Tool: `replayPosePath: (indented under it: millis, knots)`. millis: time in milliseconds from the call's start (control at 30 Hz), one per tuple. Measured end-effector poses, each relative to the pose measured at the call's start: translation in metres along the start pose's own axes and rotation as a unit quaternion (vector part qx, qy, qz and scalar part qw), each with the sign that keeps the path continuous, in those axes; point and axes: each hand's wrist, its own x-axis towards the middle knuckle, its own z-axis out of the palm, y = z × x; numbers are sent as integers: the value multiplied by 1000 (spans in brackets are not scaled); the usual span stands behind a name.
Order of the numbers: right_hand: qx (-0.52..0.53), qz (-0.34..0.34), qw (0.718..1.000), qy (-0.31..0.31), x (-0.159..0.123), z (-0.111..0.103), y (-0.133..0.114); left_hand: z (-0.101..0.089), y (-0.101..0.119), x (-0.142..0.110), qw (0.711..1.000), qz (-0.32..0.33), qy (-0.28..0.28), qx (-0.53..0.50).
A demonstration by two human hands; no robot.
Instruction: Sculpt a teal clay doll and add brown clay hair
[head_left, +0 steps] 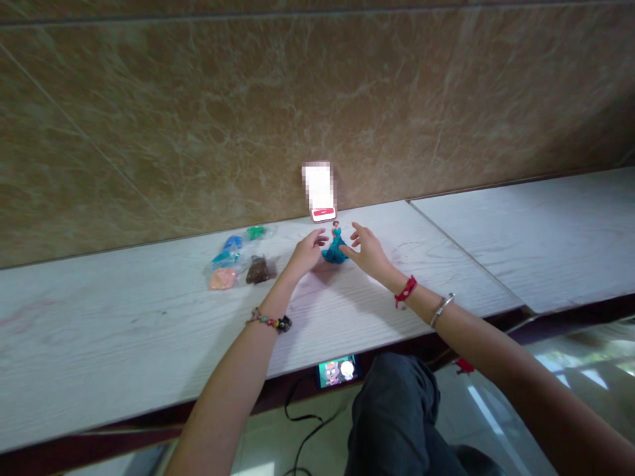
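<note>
A small clay figure in a wide teal dress, with dark hair, stands upright on the white wood-grain tabletop. Just left of it is my left hand, fingers apart and curved towards the figure, holding nothing. On the other side my right hand is spread open, its thumb close to the skirt; whether it touches I cannot tell. Bags of modelling clay lie to the left: brown, peach, light blue, blue and green.
A phone with a bright, blurred-out screen leans against the brown marbled wall behind the figure. Below the table's front edge sits a second lit screen with a black cable near it. My knee is beside that screen.
</note>
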Motion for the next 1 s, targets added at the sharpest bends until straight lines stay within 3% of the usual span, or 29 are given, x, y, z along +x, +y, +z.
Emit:
replayPosePath:
  millis: [167,233,300,367,500,633,833,1000]
  knots:
    - [-8,-26,1000,13,-1,5,1,-3,4,-1,999,21,24,30]
    - [-2,-49,999,20,-1,3,-1,-13,7,-4,992,28,45,113]
    - [-6,-82,996,33,0,-1,-5,-26,7,-6,968,17,58,244]
    - [-18,-127,991,35,-2,-5,-10,-40,6,-8,936,-28,17,351]
    - [-46,-220,973,-47,-8,-6,-19,-58,5,-11,912,-103,-100,383]
    - [-85,-232,957,-151,-13,4,-23,-57,6,-12,905,-116,-142,383]
    - [-85,-209,948,-224,-11,12,-23,-50,-1,-9,906,-98,-127,391]
    - [-108,-173,945,-257,-9,18,-34,-51,-8,-8,910,-98,-76,395]
